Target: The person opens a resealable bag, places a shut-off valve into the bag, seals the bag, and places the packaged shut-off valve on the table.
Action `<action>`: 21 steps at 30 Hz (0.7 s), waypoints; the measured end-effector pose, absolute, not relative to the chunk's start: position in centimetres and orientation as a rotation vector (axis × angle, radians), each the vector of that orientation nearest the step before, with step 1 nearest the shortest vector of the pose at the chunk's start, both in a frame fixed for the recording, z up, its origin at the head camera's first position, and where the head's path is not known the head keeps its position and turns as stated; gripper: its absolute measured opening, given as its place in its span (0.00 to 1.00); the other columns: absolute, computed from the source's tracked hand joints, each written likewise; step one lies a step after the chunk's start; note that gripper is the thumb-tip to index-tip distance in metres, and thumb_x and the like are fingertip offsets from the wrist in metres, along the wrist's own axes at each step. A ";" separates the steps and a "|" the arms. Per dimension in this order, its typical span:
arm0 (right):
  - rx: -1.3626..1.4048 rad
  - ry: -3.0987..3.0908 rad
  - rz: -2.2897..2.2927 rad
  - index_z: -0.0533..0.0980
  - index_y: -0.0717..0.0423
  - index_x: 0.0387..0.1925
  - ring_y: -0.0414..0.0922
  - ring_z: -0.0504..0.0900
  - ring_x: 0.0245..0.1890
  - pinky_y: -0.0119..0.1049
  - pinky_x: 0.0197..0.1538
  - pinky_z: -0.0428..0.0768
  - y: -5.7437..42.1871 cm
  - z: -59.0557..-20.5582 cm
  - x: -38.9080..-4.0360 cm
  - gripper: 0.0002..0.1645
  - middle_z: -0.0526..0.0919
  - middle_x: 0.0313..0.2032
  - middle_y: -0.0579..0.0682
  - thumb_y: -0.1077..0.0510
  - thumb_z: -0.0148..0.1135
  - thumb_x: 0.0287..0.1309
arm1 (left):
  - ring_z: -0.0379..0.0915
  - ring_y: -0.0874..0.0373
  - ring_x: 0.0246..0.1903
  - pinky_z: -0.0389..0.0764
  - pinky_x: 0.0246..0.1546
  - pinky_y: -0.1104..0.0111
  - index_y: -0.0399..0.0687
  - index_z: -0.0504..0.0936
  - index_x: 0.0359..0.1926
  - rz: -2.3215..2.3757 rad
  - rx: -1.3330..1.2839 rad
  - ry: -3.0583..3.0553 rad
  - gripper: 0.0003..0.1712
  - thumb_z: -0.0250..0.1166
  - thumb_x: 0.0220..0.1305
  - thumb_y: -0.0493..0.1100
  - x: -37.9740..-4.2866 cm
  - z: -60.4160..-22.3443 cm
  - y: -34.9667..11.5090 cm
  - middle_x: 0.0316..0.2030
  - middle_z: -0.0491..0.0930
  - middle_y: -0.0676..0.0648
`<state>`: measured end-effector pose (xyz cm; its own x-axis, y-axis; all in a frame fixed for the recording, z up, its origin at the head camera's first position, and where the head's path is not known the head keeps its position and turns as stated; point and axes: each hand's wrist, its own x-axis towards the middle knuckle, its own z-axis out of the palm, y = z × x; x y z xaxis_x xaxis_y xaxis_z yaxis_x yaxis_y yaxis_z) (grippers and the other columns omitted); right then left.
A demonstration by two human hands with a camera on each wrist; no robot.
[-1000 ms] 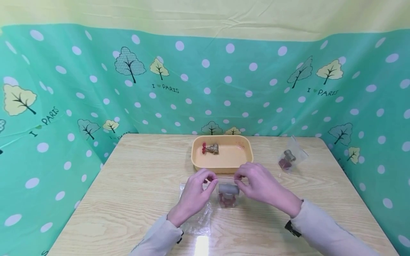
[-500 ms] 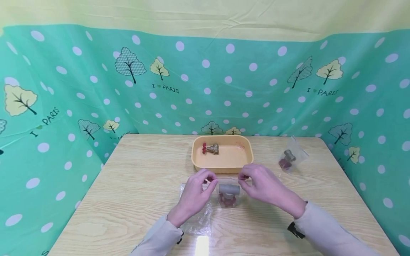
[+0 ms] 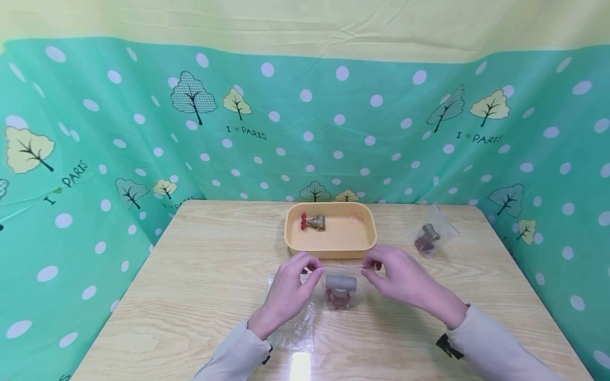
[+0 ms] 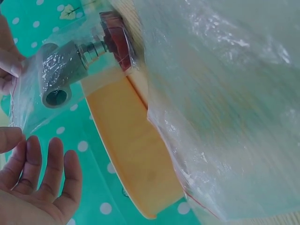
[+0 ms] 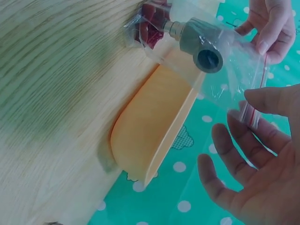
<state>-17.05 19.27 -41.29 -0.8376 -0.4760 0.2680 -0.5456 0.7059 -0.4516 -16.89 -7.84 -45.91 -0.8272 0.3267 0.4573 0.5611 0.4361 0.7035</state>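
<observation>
A clear zip bag [image 5: 229, 89] with a red seal line hangs between both hands, holding a grey valve [image 3: 340, 282] with a red handwheel [image 5: 151, 23]. At the left end of its top edge, my left hand [image 3: 288, 286] pinches the plastic between thumb and index finger. My right hand [image 3: 402, 278] pinches the right end of the same edge; its other fingers are loosely spread in the right wrist view. The handwheel lies at the lower end of the bag, below the grey body.
Behind the hands stands a yellow tray [image 3: 352, 248] with a brass valve [image 3: 314, 221] in it. Another bagged valve [image 3: 427, 238] lies at the right. A flat clear plastic bag [image 3: 293, 330] rests on the wooden table [image 3: 190, 286] under my left arm. Patterned cloth surrounds the table.
My right hand has slid to the right along the bag's top edge, away from my left hand. The left hand and the bagged valve stay nearly where they were.
</observation>
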 end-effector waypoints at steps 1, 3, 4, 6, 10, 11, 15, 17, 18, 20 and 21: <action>0.834 -2.789 0.810 0.84 0.45 0.33 0.35 0.80 0.34 0.39 0.39 0.85 19.4 -41.3 -17.0 0.10 0.81 0.31 0.35 0.64 0.74 0.59 | 0.78 0.63 0.41 0.85 0.42 0.55 0.49 0.85 0.40 -1.339 -0.772 -2.438 0.03 0.68 0.72 0.36 -16.9 -45.9 -7.8 0.37 0.81 0.58; 0.834 -2.803 0.820 0.83 0.45 0.33 0.35 0.79 0.34 0.38 0.39 0.85 19.5 -41.3 -17.0 0.10 0.81 0.31 0.34 0.65 0.74 0.60 | 0.78 0.63 0.41 0.84 0.42 0.55 0.49 0.85 0.40 -1.337 -0.771 -2.439 0.03 0.68 0.71 0.36 -16.9 -45.9 -7.8 0.37 0.81 0.58; 0.837 -2.802 0.824 0.84 0.46 0.33 0.35 0.79 0.34 0.38 0.39 0.85 19.6 -41.3 -17.0 0.10 0.81 0.31 0.35 0.65 0.74 0.60 | 0.78 0.63 0.41 0.84 0.43 0.55 0.49 0.85 0.40 -1.336 -0.771 -2.439 0.03 0.68 0.71 0.36 -16.9 -45.9 -7.8 0.37 0.81 0.58; 0.847 -2.792 0.836 0.84 0.47 0.33 0.35 0.79 0.34 0.37 0.38 0.85 19.6 -41.3 -17.0 0.10 0.81 0.31 0.36 0.67 0.74 0.60 | 0.78 0.63 0.41 0.84 0.43 0.55 0.49 0.85 0.41 -1.336 -0.770 -2.443 0.03 0.68 0.71 0.36 -16.8 -45.9 -7.8 0.38 0.81 0.58; 0.893 -2.742 0.886 0.84 0.52 0.33 0.34 0.77 0.30 0.33 0.33 0.82 19.5 -41.5 -17.0 0.11 0.80 0.30 0.38 0.71 0.73 0.59 | 0.78 0.64 0.41 0.84 0.43 0.55 0.49 0.85 0.41 -1.342 -0.764 -2.451 0.03 0.68 0.72 0.36 -16.7 -45.9 -7.8 0.38 0.81 0.59; 0.908 -2.727 0.892 0.83 0.53 0.32 0.34 0.77 0.30 0.32 0.32 0.81 19.5 -41.6 -17.0 0.11 0.80 0.29 0.38 0.71 0.73 0.59 | 0.78 0.64 0.41 0.84 0.43 0.56 0.49 0.85 0.41 -1.342 -0.763 -2.453 0.03 0.68 0.72 0.36 -16.7 -45.9 -7.8 0.38 0.81 0.59; 0.942 -2.693 0.890 0.83 0.54 0.31 0.34 0.76 0.29 0.30 0.30 0.80 19.4 -41.6 -17.0 0.12 0.80 0.28 0.39 0.72 0.74 0.58 | 0.78 0.64 0.41 0.84 0.42 0.58 0.49 0.85 0.41 -1.346 -0.763 -2.448 0.03 0.68 0.72 0.36 -16.6 -45.9 -7.9 0.38 0.80 0.60; 0.934 -2.704 0.883 0.84 0.53 0.32 0.34 0.76 0.29 0.30 0.30 0.80 19.4 -41.6 -17.0 0.11 0.80 0.28 0.39 0.72 0.74 0.59 | 0.78 0.64 0.41 0.84 0.42 0.58 0.50 0.85 0.41 -1.344 -0.765 -2.445 0.03 0.68 0.72 0.36 -16.6 -46.0 -7.9 0.38 0.80 0.60; 0.926 -2.715 0.877 0.84 0.53 0.32 0.34 0.76 0.29 0.31 0.30 0.80 19.4 -41.5 -17.0 0.10 0.80 0.29 0.39 0.71 0.73 0.60 | 0.78 0.63 0.41 0.84 0.42 0.57 0.50 0.85 0.40 -1.346 -0.763 -2.446 0.03 0.68 0.72 0.36 -16.6 -46.0 -7.9 0.38 0.80 0.60; 0.910 -2.731 0.848 0.85 0.53 0.36 0.34 0.76 0.30 0.32 0.32 0.80 19.4 -41.4 -16.9 0.08 0.81 0.30 0.38 0.68 0.74 0.61 | 0.78 0.63 0.42 0.84 0.44 0.57 0.50 0.85 0.41 -1.340 -0.761 -2.463 0.03 0.69 0.71 0.37 -16.6 -46.0 -7.8 0.39 0.81 0.59; 0.906 -2.733 0.823 0.85 0.52 0.37 0.35 0.77 0.32 0.33 0.33 0.81 19.4 -41.3 -16.9 0.07 0.82 0.32 0.38 0.66 0.75 0.61 | 0.78 0.62 0.43 0.84 0.46 0.57 0.50 0.85 0.43 -1.337 -0.764 -2.471 0.03 0.69 0.70 0.38 -16.6 -45.9 -7.7 0.40 0.82 0.59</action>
<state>-16.90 19.43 -41.31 -0.8069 -0.5092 0.2994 -0.5898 0.6676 -0.4544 -16.64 -7.72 -45.93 -0.8377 0.3346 0.4317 0.5444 0.4481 0.7091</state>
